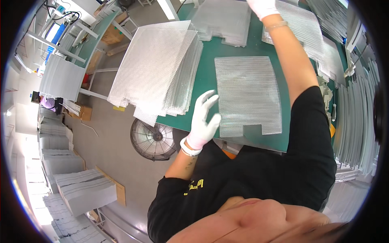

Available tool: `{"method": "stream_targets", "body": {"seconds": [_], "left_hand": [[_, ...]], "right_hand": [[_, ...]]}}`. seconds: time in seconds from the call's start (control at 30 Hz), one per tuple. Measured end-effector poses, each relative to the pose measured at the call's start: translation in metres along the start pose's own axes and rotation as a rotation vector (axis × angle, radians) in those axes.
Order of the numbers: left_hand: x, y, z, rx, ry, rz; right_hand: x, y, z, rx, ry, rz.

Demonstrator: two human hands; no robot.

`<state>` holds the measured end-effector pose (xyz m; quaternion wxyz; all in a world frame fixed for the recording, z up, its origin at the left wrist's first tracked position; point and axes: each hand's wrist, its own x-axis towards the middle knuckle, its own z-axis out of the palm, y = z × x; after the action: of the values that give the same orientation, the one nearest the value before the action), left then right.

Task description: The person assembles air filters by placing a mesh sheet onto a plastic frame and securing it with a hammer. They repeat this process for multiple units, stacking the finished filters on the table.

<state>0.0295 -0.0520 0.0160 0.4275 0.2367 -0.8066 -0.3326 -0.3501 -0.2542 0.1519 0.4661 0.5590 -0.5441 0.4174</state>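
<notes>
In front of me a silvery mesh sheet [249, 93] with a notch in its near edge lies flat on the green tabletop [204, 89]. My left hand [202, 121], in a white glove, hovers beside the sheet's left edge. Its fingers are apart and nothing is in them. Far forward, my right hand [263, 7], also gloved, reaches between a far stack of mesh sheets [223, 18] and another mesh stack [298, 28] on the right. The view's upper edge cuts off its fingers, so what they touch is hidden.
A tall fanned stack of mesh sheets [152, 65] overhangs the table's left edge. Below it a round floor fan [156, 137] stands close by. Long grey strips [356, 117] hang at the right. Stacked pale panels [85, 188] line the left side.
</notes>
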Motion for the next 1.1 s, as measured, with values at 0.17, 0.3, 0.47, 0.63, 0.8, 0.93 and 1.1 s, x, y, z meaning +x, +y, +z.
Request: {"method": "stream_targets", "body": {"seconds": [0.17,0.3,0.47,0.63,0.8,0.93,1.1], "left_hand": [[0.035,-0.036,0.019,-1.401,-0.078,-0.377],[0.065,0.029,-0.001,-1.907,-0.017,-0.361],[0.045,0.037,-0.029,-1.506,-0.022,-0.592],[0.04,0.012,-0.033,-1.054,0.058,-0.567],[0.039,-0.014,-0.033,-0.973,-0.018,-0.641],[0.041,-0.001,-0.011,-0.726,0.07,-0.569],[0.026,0.043,0.002,-0.174,0.2,-0.376]], "right_hand": [[0.001,-0.035,-0.137,0.029,0.08,-0.138],[-0.083,-0.052,-0.262,-0.042,-0.36,-0.244],[-0.171,-0.065,-0.321,0.336,-0.496,-0.397],[-0.2,-0.068,-0.322,0.749,-0.552,0.605],[-0.17,-0.06,-0.276,1.526,-0.791,1.431],[-0.153,-0.084,-0.24,0.722,-0.563,0.633],[-0.155,-0.096,-0.274,0.701,-0.579,0.677]]}}
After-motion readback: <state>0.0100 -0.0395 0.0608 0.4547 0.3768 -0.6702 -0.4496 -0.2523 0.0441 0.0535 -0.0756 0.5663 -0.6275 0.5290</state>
